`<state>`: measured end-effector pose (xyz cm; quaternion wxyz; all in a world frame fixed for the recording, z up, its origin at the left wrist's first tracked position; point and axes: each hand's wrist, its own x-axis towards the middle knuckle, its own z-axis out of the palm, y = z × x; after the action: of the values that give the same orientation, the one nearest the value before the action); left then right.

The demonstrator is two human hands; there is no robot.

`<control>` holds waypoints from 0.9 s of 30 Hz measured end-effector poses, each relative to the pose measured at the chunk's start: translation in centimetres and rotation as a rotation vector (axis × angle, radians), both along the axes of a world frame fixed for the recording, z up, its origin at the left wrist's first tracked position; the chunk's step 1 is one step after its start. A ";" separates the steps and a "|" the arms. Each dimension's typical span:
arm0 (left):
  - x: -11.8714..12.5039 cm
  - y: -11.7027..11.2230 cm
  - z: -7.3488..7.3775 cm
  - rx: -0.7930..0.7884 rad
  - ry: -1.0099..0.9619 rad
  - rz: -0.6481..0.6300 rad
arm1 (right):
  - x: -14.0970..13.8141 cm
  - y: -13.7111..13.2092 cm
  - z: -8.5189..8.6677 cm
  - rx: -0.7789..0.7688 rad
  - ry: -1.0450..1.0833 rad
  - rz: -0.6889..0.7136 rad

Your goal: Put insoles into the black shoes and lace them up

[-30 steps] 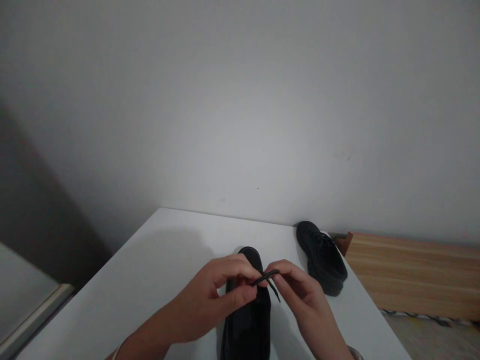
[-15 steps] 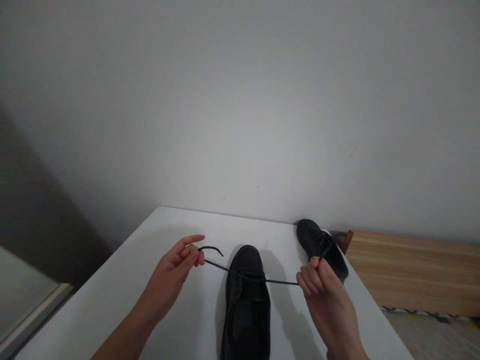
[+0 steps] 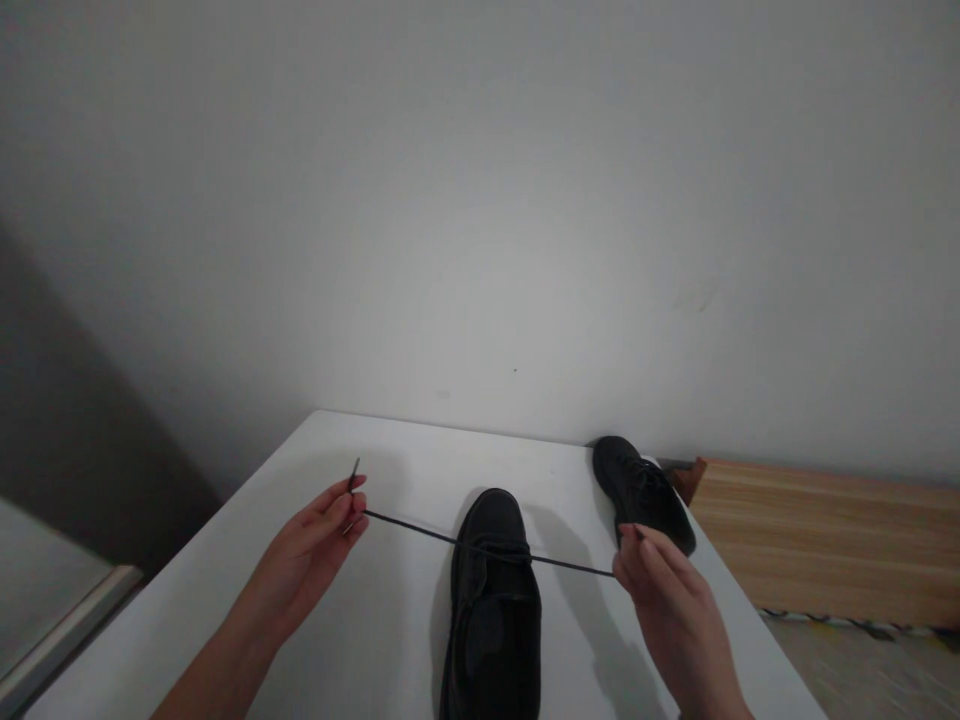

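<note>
A black shoe [image 3: 493, 520] lies on the white table [image 3: 360, 620], toe pointing away from me, its heel cut off by the bottom edge of the view. A thin black shoelace [image 3: 412, 526] crosses its upper and stretches out to both sides. On the left, my left hand [image 3: 311, 540] pinches one end, with a short tip sticking up above the fingers. My right hand [image 3: 671, 605] is closed on the other end, to the right of the shoe. Beyond that hand, a second black shoe [image 3: 619, 470] with laces on it sits near the table's far right corner.
A plain wall [image 3: 480, 220] rises right behind the table. To the right, lower than the tabletop, is a wooden surface [image 3: 832, 540]. A pale-edged panel [image 3: 67, 640] stands at the lower left.
My left hand has moved left and drawn out more lace on that side. My right hand has shifted slightly right and down. Both shoes have stayed in place.
</note>
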<state>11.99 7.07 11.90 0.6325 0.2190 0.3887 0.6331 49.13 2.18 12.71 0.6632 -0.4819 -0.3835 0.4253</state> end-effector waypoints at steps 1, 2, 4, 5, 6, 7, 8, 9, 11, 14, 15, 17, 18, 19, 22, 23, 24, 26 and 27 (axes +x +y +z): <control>-0.2 0.2 0.0 0.004 -0.004 0.008 | 0.1 -0.1 -0.3 -0.010 -0.131 0.006; -0.3 0.3 0.0 0.012 0.006 0.019 | 0.0 -0.1 -0.5 -0.017 -0.271 0.022; -0.5 0.2 0.2 0.050 0.091 0.047 | -0.4 -0.1 -0.9 -0.012 -0.517 0.089; -0.5 0.1 0.4 0.080 0.180 0.066 | -0.8 -0.1 -1.0 0.002 -0.603 0.131; -0.5 0.0 0.5 0.114 0.303 0.077 | -1.2 -0.1 -1.0 0.021 -0.665 0.168; -0.4 -0.3 0.8 0.153 0.454 0.077 | -1.6 0.0 -1.1 0.040 -0.709 0.195; -0.3 -0.5 1.0 0.205 0.616 0.065 | -1.9 0.0 -1.1 0.054 -0.743 0.213; -0.1 -0.8 1.2 0.268 0.776 0.041 | -2.2 0.1 -1.2 0.067 -0.768 0.222; 0.5 -1.2 1.5 0.439 1.039 -0.042 | -2.6 0.2 -1.2 0.082 -0.801 0.232; 1.8 -1.8 1.4 0.704 1.264 -0.181 | -2.6 0.3 -1.3 0.089 -0.836 0.251; 2.4 -1.9 1.3 0.773 1.319 -0.221 | -2.6 0.2 -1.3 0.089 -0.845 0.256; 3.7 -2.2 0.9 0.875 1.427 -0.269 | -2.6 0.2 -1.2 0.086 -0.861 0.259; 4.4 -2.2 0.7 0.911 1.481 -0.283 | -2.5 0.1 -1.2 0.087 -0.868 0.260; 5.0 -2.2 0.5 0.939 1.534 -0.295 | -2.5 0.0 -1.2 0.090 -0.875 0.262; 6.7 -2.1 0.0 0.992 1.667 -0.338 | -2.5 -0.2 -1.3 0.107 -0.888 0.273; 7.1 -2.0 -0.1 1.003 1.697 -0.343 | -2.5 -0.2 -1.5 0.113 -0.888 0.274; 7.4 -2.0 -0.1 1.006 1.722 -0.341 | -2.6 -0.2 -1.7 0.118 -0.886 0.272; 7.8 -1.9 -0.1 1.001 1.764 -0.324 | -2.6 -0.2 -2.2 0.124 -0.880 0.268; 7.9 -2.0 0.0 0.998 1.783 -0.320 | -2.7 -0.2 -2.5 0.124 -0.877 0.268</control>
<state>19.87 5.12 11.88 0.0286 0.8951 0.3757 0.2386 46.42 1.95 10.25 0.4050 -0.5218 -0.7115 0.2396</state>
